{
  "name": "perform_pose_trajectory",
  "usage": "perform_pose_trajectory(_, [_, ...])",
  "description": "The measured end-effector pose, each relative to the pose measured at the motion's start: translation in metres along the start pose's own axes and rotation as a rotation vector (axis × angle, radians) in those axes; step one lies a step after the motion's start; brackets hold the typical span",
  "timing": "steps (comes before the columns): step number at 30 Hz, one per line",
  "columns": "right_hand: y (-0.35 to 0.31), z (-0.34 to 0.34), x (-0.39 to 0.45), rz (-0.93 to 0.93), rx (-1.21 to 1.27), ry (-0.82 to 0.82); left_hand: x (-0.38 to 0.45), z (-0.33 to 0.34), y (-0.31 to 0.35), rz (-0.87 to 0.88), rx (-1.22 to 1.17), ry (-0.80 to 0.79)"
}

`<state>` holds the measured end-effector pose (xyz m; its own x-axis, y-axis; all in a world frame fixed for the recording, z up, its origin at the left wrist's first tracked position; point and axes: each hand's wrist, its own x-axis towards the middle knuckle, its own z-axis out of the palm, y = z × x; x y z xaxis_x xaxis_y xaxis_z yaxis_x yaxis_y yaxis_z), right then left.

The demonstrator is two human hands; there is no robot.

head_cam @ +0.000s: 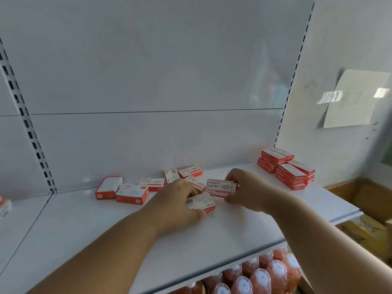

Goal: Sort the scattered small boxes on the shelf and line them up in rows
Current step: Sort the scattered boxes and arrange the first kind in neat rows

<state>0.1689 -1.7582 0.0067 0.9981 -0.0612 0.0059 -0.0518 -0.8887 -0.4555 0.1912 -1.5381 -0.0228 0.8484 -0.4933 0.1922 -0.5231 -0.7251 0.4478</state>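
Several small red-and-white boxes lie scattered on the white shelf (89, 225). My left hand (176, 204) grips one box (201, 203) lying flat near the shelf's middle. My right hand (246, 189) pinches another box (220, 187) by its right end and holds it just above the shelf. Behind my hands lie more loose boxes (189, 171), and two bigger ones (131, 194) sit to the left. Neat stacks of the same boxes (290, 172) stand at the shelf's far right.
The white back panel (148, 81) rises behind the shelf, with slotted uprights on both sides. Orange-red jars with white lids (261, 274) fill the shelf below. Cardboard cartons (360, 198) stand to the right. A paper sheet (356, 98) hangs on the right wall.
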Motion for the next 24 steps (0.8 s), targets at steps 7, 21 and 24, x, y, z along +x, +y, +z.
perform_pose_trajectory(7, [-0.011, 0.014, -0.002, -0.031, 0.897, 0.006, -0.003, -0.010, -0.006, -0.232, -0.535, 0.289])
perform_pose_trajectory(21, [-0.072, 0.046, -0.015, -0.057, 1.096, 0.197, -0.002, -0.015, -0.007, -0.356, -1.395, 0.196])
perform_pose_trajectory(24, [-0.075, 0.050, -0.015, 0.000, 1.170, 0.267, -0.001, -0.016, -0.005, -0.358, -1.403, 0.187])
